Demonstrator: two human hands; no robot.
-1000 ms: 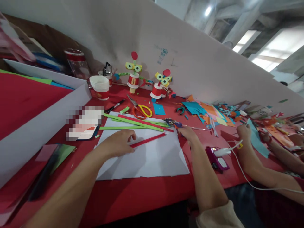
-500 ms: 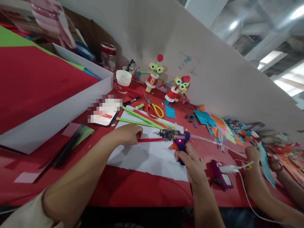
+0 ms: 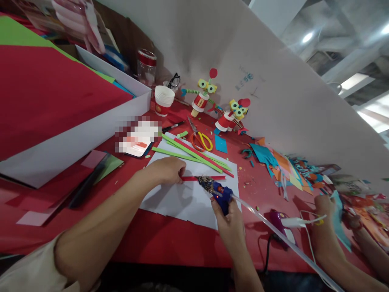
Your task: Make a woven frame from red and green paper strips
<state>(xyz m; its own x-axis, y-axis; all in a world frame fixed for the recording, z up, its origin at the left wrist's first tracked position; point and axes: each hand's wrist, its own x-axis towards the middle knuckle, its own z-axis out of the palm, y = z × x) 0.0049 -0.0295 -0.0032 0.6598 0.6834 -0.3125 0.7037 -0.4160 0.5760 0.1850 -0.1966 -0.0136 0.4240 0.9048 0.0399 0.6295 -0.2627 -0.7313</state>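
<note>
Red paper forms the thin strip [image 3: 190, 178] over the white sheet [image 3: 179, 202], its left end pinched in the fingers of the left hand [image 3: 170, 169], its other end lying free to the right. Fingers of the right hand [image 3: 229, 219] wrap the handle of a blue glue gun [image 3: 224, 198], whose grimy nozzle reaches the middle of the strip, near the left fingertips — whether its tip touches the paper I cannot tell. Red light glows on the gun just above the right fingers, and a long translucent glue stick [image 3: 267, 223] runs from its back, past that hand's right side.

Beyond the left fingers, green strips [image 3: 170, 153] and a second red strip [image 3: 187, 147] lie together on the sheet's far part. Past them rest scissors [image 3: 202, 142] with orange and yellow handles, a blue rectangle [image 3: 221, 144] to their right. Beyond and left of the left fingers, on the red worktop [image 3: 176, 243], lies a phone [image 3: 139, 148], its display partly pixelated. Farthest from both hands — by the wall [image 3: 273, 97] — stand two big-eyed figures, one [image 3: 199, 101] left of the other [image 3: 225, 121]. Right of the right fingers sits a purple device [image 3: 275, 217]; beyond it, a co-worker's hand [image 3: 323, 207] is at a pale blue sheet [image 3: 342, 227].
</note>
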